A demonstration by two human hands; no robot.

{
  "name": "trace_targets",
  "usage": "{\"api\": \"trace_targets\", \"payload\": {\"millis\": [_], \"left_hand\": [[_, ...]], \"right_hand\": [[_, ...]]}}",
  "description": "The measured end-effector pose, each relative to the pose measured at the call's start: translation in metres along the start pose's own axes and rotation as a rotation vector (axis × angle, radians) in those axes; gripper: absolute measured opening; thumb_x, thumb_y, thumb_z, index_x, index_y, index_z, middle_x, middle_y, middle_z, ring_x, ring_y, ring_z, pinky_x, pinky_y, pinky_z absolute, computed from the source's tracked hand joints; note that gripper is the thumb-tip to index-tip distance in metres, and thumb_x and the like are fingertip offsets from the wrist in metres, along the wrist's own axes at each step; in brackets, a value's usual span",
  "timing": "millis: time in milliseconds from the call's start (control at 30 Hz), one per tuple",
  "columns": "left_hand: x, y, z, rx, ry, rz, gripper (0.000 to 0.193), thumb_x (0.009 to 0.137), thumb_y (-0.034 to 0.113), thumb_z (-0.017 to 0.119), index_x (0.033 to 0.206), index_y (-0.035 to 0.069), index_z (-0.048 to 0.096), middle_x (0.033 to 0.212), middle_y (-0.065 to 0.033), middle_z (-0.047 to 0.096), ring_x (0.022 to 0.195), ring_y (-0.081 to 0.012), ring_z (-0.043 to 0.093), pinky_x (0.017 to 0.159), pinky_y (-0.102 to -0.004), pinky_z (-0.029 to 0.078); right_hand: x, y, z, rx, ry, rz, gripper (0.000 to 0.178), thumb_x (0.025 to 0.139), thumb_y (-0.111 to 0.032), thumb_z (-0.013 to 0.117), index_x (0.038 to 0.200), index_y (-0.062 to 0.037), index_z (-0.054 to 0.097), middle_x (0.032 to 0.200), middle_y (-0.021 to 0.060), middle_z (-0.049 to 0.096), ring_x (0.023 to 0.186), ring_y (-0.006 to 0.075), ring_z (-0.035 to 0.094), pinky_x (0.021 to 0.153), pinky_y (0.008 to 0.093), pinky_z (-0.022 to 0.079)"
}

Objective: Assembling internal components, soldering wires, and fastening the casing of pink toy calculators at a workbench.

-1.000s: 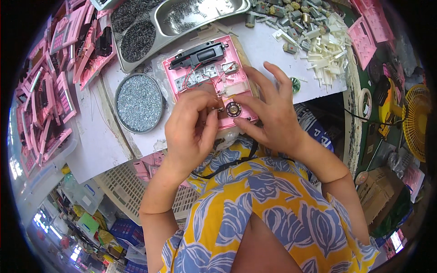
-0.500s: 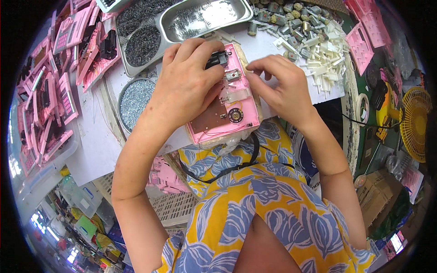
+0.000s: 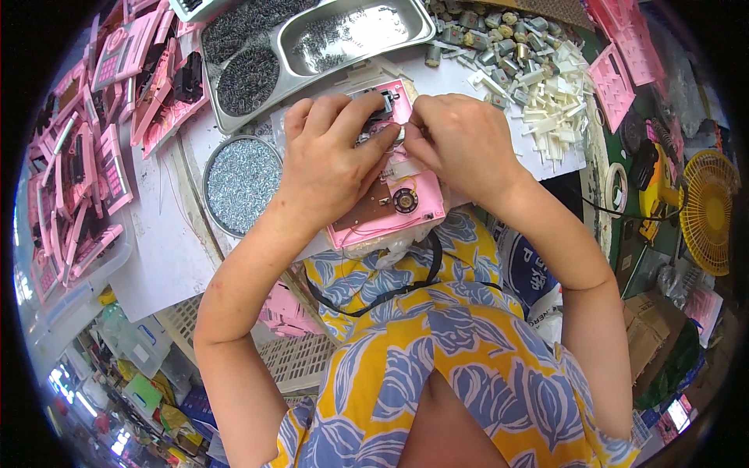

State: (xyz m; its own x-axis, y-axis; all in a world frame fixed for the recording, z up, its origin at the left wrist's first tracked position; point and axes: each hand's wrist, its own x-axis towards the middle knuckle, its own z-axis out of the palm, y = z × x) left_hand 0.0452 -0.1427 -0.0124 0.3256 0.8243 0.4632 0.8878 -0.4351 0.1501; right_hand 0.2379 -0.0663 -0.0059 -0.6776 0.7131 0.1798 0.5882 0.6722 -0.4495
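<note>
A pink plastic casing [image 3: 425, 189] lies on a clear-wrapped pad at the table's near edge. Inside it are a brown circuit board [image 3: 367, 204], a round black speaker-like part [image 3: 406, 200], thin wires and a black part [image 3: 388, 100] near its far end. My left hand [image 3: 331, 152] bends over the casing's left side, fingers curled by the black part and thumb reaching to the middle. From the right, my right hand [image 3: 468, 144] meets it with closed fingertips over the small metal part. Whatever the fingertips pinch is hidden.
A metal tray [image 3: 289, 69] of small springs and a round dish [image 3: 243, 183] of screws sit left of the casing. Small motors [image 3: 499, 39] and white plastic pieces [image 3: 550, 117] are heaped at right. Pink casings [image 3: 86, 156] pile up far left; a yellow fan [image 3: 706, 210] stands right.
My right hand has moved left from the casing's right edge onto its middle, its fingers closing. My left thumb has shifted toward the right fingertips, over the metal part.
</note>
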Motion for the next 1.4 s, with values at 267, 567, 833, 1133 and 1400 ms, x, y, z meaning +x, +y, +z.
{"api": "trace_targets", "payload": {"millis": [267, 567, 833, 1133, 1400], "left_hand": [[-0.008, 0.003, 0.001, 0.024, -0.024, -0.020, 0.034, 0.074, 0.021, 0.079, 0.108, 0.023, 0.077, 0.125, -0.0014, 0.062, 0.111, -0.0249, 0.054, 0.097, -0.0424, 0.035], [-0.017, -0.008, -0.007, -0.061, 0.035, 0.098, 0.040, 0.074, 0.017, 0.077, 0.113, 0.018, 0.073, 0.124, -0.0027, 0.062, 0.108, -0.0242, 0.055, 0.095, -0.0425, 0.038], [-0.015, -0.021, -0.013, 0.094, -0.099, 0.418, 0.032, 0.080, 0.022, 0.064, 0.107, 0.011, 0.075, 0.132, 0.0017, 0.061, 0.116, -0.0184, 0.054, 0.101, -0.0438, 0.036], [-0.015, -0.022, -0.013, 0.108, -0.181, 0.360, 0.037, 0.085, 0.023, 0.060, 0.119, 0.014, 0.070, 0.139, 0.0026, 0.060, 0.130, -0.0177, 0.047, 0.111, -0.0462, 0.028], [-0.020, -0.019, -0.012, 0.163, -0.200, 0.343, 0.039, 0.087, 0.023, 0.057, 0.123, 0.013, 0.069, 0.139, 0.0035, 0.061, 0.131, -0.0169, 0.046, 0.114, -0.0462, 0.026]], "right_hand": [[-0.010, 0.003, 0.001, 0.324, 0.000, 0.270, 0.022, 0.086, -0.021, 0.069, 0.085, 0.0007, 0.071, 0.074, 0.0129, 0.072, 0.068, 0.0249, 0.071, 0.065, 0.0370, 0.054], [-0.005, 0.025, -0.006, 0.775, -0.247, 0.489, 0.025, 0.088, -0.020, 0.074, 0.094, 0.0041, 0.075, 0.076, 0.0073, 0.073, 0.067, 0.0096, 0.065, 0.061, 0.0260, 0.050], [-0.007, -0.001, -0.008, 0.320, -0.058, 0.281, 0.023, 0.086, -0.022, 0.073, 0.087, 0.0008, 0.074, 0.072, 0.0149, 0.072, 0.063, 0.0248, 0.070, 0.060, 0.0374, 0.054], [0.010, -0.010, -0.007, -0.104, -0.099, 0.123, 0.014, 0.077, -0.018, 0.069, 0.075, -0.0050, 0.072, 0.069, 0.0179, 0.069, 0.067, 0.0370, 0.070, 0.062, 0.0471, 0.057], [0.023, -0.016, -0.018, -0.354, -0.242, -0.024, 0.017, 0.077, -0.017, 0.068, 0.077, -0.0019, 0.075, 0.073, 0.0196, 0.070, 0.069, 0.0367, 0.071, 0.065, 0.0440, 0.058]]}}
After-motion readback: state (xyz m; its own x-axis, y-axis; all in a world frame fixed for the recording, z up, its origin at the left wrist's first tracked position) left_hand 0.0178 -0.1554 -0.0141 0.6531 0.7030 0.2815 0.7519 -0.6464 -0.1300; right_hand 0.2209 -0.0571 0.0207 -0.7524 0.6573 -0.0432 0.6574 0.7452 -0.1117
